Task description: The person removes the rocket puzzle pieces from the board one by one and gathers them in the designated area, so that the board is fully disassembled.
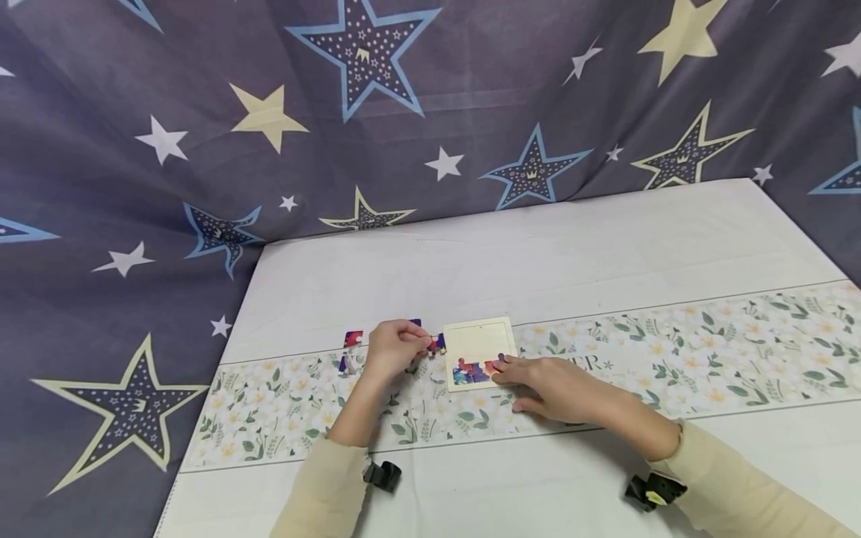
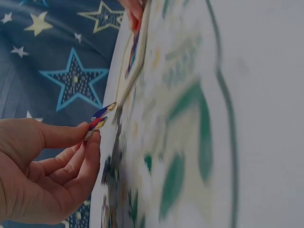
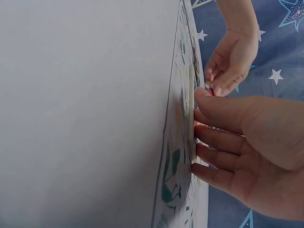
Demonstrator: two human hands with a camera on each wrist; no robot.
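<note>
My left hand (image 1: 393,350) pinches a jigsaw puzzle piece (image 2: 98,122) between thumb and forefinger, just left of a square puzzle tray (image 1: 476,340). The piece is red, blue and yellow on its face, with a pale edge. Several joined puzzle pieces (image 1: 471,372) fill the tray's near part, while its far part shows bare pale board. My right hand (image 1: 554,385) rests at the tray's near right side, its extended fingers (image 3: 221,137) touching the rim and the pieces there. Those fingers partly hide the pieces beneath them.
Loose puzzle pieces lie left of the tray, among them a red one (image 1: 353,338) and a purple and white one (image 1: 347,364). The left hand partly covers others. A floral strip (image 1: 269,403) crosses the white tabletop (image 1: 525,478); a star-patterned curtain (image 1: 430,82) hangs behind.
</note>
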